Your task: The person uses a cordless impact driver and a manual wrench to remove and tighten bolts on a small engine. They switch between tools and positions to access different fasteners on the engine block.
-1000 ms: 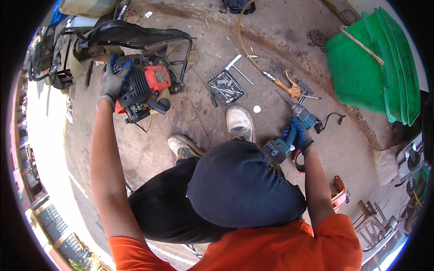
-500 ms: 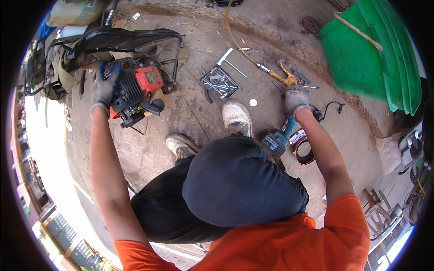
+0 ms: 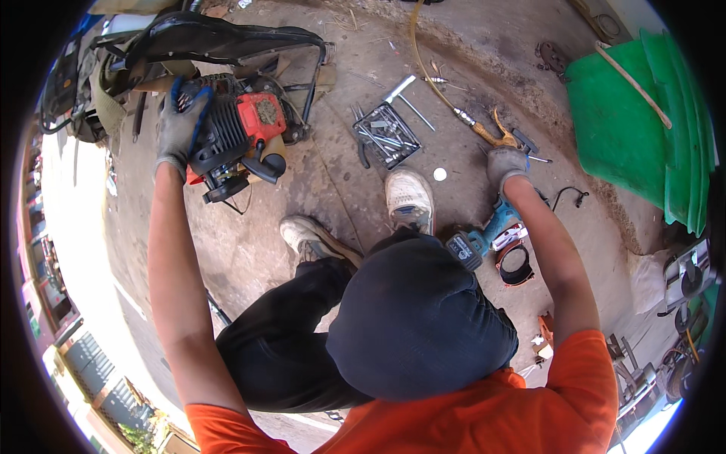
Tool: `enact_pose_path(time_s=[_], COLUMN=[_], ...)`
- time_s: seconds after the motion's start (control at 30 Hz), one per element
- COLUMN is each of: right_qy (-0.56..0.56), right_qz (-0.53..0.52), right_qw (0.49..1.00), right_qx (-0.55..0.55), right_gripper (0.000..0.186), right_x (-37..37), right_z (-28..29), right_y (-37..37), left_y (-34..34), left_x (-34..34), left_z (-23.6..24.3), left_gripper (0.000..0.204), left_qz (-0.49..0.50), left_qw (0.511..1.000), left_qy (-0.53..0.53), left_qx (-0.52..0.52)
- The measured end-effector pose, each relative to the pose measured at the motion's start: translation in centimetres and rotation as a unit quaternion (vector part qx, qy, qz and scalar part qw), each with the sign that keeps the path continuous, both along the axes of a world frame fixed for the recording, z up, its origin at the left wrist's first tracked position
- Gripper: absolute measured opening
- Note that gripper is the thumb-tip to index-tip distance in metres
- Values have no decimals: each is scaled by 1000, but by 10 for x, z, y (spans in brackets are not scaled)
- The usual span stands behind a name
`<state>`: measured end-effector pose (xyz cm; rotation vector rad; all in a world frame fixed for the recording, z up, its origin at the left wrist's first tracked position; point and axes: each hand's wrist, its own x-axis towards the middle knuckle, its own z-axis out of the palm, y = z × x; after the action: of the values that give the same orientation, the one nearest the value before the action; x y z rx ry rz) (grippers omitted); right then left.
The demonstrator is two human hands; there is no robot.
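My left hand [image 3: 178,130], in a grey glove with blue edging, grips the black finned side of a small engine [image 3: 221,136], thumb and fingers spread over it. The engine has a red cover and is joined to a black backpack frame [image 3: 227,38]. On the right, my gloved right hand [image 3: 505,163] is at the near end of a yellow air blow gun [image 3: 493,135], fed by a yellowish hose [image 3: 423,68]. Its fingers are hidden. A blue cordless power tool [image 3: 495,225] lies beneath and beside my right forearm.
A black tray [image 3: 386,135] of sockets and bits lies beyond my shoes, beside a T-handle wrench [image 3: 399,89]. Pliers [image 3: 362,153] and a white disc [image 3: 440,174] are near it. A round black-and-red part [image 3: 516,265] sits right. Green panels [image 3: 620,121] stand far right.
The view has shifted, so the ground things appear farther right. My right hand is slightly closer to the blow gun. My left hand keeps its place on the engine.
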<state>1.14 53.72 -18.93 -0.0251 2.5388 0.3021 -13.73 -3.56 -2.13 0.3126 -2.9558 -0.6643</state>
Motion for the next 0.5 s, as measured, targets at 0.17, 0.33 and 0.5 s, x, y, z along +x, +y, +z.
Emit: enact_pose_path(time_s=[0.17, 0.33, 0.5], right_qy=[4, 82, 43], right_qz=[-23, 29, 152], right_qw=[981, 956, 976], right_qx=[-191, -279, -151], right_gripper=[36, 37, 33], right_x=[-77, -177, -213], right_z=[71, 48, 3], right_y=[-94, -185, -227], left_y=[-5, -7, 2], left_x=[5, 6, 7], left_z=[14, 4, 6], left_gripper=[77, 75, 72], left_qz=[18, 15, 14], left_qw=[1000, 999, 998], left_qy=[-17, 7, 5], left_qx=[11, 40, 61])
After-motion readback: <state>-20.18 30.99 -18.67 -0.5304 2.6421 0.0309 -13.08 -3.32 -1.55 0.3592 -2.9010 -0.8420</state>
